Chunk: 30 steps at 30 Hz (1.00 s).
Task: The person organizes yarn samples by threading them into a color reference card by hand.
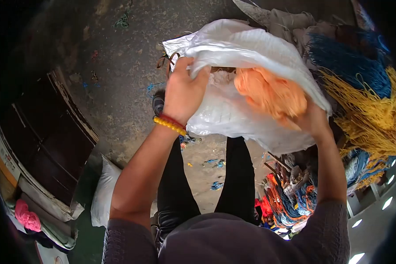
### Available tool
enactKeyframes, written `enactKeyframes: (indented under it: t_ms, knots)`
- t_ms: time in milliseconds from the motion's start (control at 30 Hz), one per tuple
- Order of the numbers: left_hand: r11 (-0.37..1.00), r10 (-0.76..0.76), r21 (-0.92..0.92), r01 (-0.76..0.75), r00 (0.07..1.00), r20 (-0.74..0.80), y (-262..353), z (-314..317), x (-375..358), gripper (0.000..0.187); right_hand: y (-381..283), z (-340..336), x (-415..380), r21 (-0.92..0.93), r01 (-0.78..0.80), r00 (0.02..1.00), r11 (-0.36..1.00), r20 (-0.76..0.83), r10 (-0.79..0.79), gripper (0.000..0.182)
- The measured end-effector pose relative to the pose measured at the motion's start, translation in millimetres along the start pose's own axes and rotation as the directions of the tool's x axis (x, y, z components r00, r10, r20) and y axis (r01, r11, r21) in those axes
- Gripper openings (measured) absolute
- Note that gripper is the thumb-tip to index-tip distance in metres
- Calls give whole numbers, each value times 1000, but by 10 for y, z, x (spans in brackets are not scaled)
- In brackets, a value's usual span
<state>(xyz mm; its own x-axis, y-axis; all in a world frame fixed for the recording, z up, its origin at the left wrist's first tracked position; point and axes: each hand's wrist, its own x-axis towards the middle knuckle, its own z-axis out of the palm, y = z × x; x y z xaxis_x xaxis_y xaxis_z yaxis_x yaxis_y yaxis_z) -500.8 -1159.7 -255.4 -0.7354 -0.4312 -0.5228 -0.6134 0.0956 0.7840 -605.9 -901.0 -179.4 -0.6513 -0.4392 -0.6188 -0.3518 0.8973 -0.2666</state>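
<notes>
A large white sack (255, 46) lies in front of me with its mouth open towards me. My left hand (186, 90) pinches the sack's rim at its left side, fingers curled on the white plastic. At the right side of the opening, my right hand (311, 118) is wrapped round a bundle of orange yarn (268, 93), which sits within the mouth of the sack. Some pale material (222, 78) shows inside, left of the orange bundle.
Blue yarn (347, 61) and yellow yarn (365, 110) hang at the right. Multicoloured strands (290, 202) lie lower right. A dark wooden panel (48, 141) and a white pillow-like bag (105, 191) are at the left. Thread scraps (216, 185) dot the floor.
</notes>
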Motion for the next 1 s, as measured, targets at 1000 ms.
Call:
enactKeyframes:
  t_ms: [1000]
  knots:
    - [877, 475, -478, 44, 75, 877, 3161, 749, -2914, 65, -776, -3350, -4205, 49, 411, 317, 910, -944, -92, 65]
